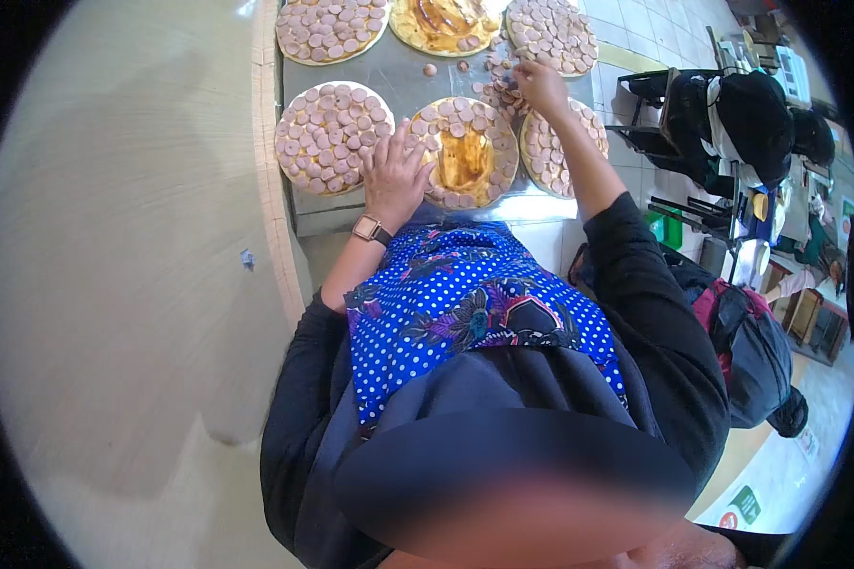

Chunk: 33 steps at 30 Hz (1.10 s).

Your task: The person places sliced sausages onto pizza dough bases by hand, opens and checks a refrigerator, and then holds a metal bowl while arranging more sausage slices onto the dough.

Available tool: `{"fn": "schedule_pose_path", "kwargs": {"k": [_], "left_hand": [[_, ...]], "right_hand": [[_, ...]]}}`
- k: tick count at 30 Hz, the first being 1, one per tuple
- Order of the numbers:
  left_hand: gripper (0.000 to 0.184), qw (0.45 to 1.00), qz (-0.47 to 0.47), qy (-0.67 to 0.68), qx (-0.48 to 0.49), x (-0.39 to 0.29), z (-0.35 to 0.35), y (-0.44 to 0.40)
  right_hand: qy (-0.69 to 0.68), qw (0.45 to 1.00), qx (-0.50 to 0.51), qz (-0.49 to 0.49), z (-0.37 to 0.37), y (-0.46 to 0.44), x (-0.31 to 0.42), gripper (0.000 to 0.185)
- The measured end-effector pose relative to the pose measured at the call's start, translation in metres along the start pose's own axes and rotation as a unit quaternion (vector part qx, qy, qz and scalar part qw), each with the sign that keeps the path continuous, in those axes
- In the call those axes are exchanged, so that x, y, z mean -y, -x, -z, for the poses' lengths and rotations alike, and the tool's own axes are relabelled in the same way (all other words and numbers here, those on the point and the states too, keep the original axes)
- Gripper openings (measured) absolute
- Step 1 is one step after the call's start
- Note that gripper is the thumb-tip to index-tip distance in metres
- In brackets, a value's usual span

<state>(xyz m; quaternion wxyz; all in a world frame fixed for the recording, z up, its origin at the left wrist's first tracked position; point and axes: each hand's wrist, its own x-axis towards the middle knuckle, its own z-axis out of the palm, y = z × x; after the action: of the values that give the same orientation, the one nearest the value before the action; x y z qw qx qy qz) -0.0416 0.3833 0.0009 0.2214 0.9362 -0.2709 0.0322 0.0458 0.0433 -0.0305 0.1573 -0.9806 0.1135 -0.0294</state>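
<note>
On a metal table lie several round pizza bases with sausage slices. The near middle pizza (467, 161) has slices round its rim and bare orange-brown sauce at its centre. My left hand (396, 175), fingers spread, lies at this pizza's left edge, beside the fully covered left pizza (332, 137). My right hand (544, 90) is over a loose heap of sausage slices (495, 92), its fingers bent together on slices; the fingertips are partly hidden. Below that hand is the near right pizza (546, 152), covered in slices and partly behind my forearm.
Farther back are two covered pizzas, far left (332, 28) and far right (552, 36), and a mostly sauced one (446, 24) between them. A pale wall (114, 237) borders the table's left. To the right are black bags (754, 128), a green crate (666, 228) and another person (750, 332).
</note>
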Motion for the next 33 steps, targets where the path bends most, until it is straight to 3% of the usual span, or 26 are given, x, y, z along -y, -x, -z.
{"fn": "schedule_pose_path", "kwargs": {"k": [1, 5, 12, 14, 15, 17, 22, 24, 27, 31, 33], "left_hand": [[0.036, 1.0, -0.001, -0.001, 0.001, -0.001, 0.0, 0.001], [0.035, 0.999, 0.004, 0.034, 0.012, -0.008, 0.004, 0.006], [0.033, 0.998, 0.031, 0.05, -0.009, 0.0, 0.007, 0.021], [0.032, 0.998, 0.038, 0.037, -0.014, 0.002, 0.012, 0.024], [0.032, 0.999, 0.045, 0.023, -0.017, 0.003, 0.015, 0.025], [0.032, 0.998, 0.049, 0.033, -0.026, 0.007, 0.017, 0.026], [0.031, 0.997, 0.048, 0.045, -0.038, 0.011, 0.015, 0.026], [0.03, 0.998, 0.042, 0.034, -0.03, 0.012, 0.015, 0.025], [0.031, 0.998, 0.044, 0.036, -0.019, 0.01, 0.016, 0.021], [0.034, 0.999, 0.014, 0.024, -0.016, 0.001, 0.016, 0.011], [0.034, 0.999, -0.017, 0.036, -0.004, -0.008, 0.014, 0.001]], "right_hand": [[-0.033, 0.997, 0.064, -0.04, -0.003, -0.003, 0.006, 0.023], [0.001, 0.999, -0.031, 0.016, -0.015, 0.0, 0.024, 0.026], [-0.056, 0.998, 0.006, 0.017, -0.019, -0.009, 0.012, 0.02], [-0.166, 0.978, 0.068, -0.105, -0.003, -0.007, 0.022, 0.02], [-0.166, 0.978, 0.07, -0.103, 0.004, -0.002, 0.027, 0.02], [-0.294, 0.942, 0.141, -0.083, 0.023, 0.018, 0.04, 0.02], [-0.302, 0.923, 0.22, -0.087, 0.011, 0.074, 0.072, 0.014], [-0.182, 0.968, 0.167, 0.045, -0.005, 0.082, 0.073, 0.011], [-0.173, 0.974, 0.086, 0.121, -0.011, 0.088, 0.072, 0.019], [-0.121, 0.981, 0.109, 0.108, 0.019, 0.089, 0.087, 0.022], [-0.088, 0.98, 0.036, 0.174, 0.016, 0.088, 0.084, 0.021]]}}
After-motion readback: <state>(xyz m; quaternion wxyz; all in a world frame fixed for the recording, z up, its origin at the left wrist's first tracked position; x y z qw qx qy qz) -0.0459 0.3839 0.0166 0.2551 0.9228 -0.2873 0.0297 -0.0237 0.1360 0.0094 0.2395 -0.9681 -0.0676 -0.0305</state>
